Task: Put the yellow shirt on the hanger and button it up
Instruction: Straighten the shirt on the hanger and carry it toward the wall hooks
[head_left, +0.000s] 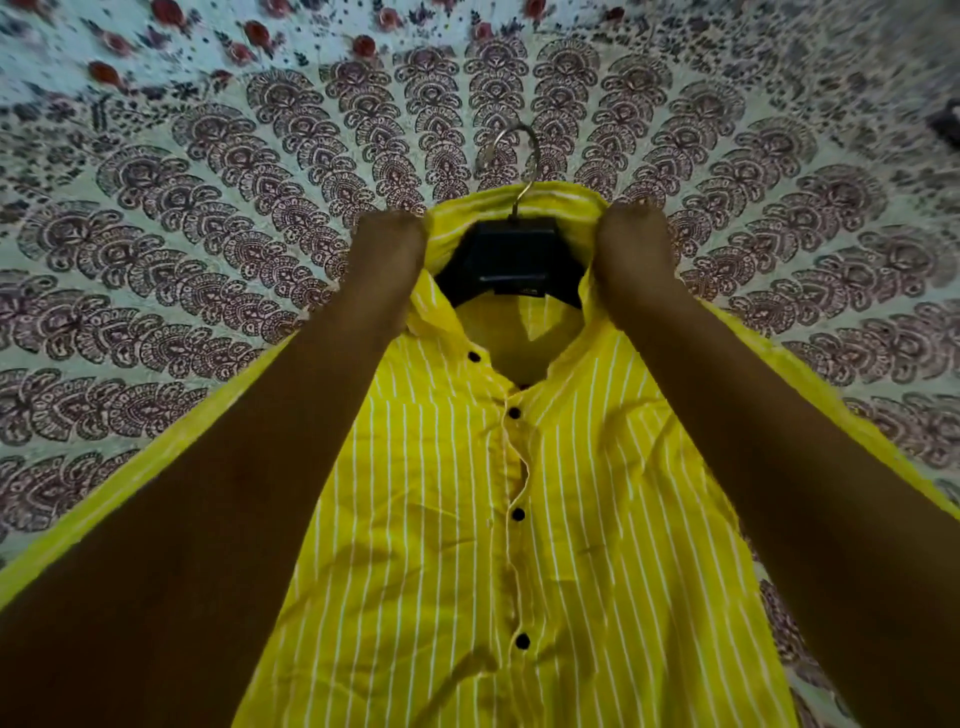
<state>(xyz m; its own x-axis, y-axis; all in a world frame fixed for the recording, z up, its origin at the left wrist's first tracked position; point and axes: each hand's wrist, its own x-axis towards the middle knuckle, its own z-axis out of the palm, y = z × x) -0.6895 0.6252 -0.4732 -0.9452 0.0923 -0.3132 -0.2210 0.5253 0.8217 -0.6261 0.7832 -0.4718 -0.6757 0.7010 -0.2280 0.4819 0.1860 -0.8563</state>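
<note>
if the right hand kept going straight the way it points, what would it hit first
Probably the collar that the right hand is already touching, then the patterned sheet beyond it; depth is hard to judge from this view.

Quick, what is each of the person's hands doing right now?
Left hand: grips the collar of the yellow white-striped cotton shirt.
Right hand: grips the collar's other side, beside the black plastic hanger.

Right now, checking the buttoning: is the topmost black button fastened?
No, the topmost black button sits on the open yellow striped shirt flap.

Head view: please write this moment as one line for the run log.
shirt: on hanger, mostly buttoned | left hand: at collar | right hand: at collar | surface: patterned bedsheet
</note>
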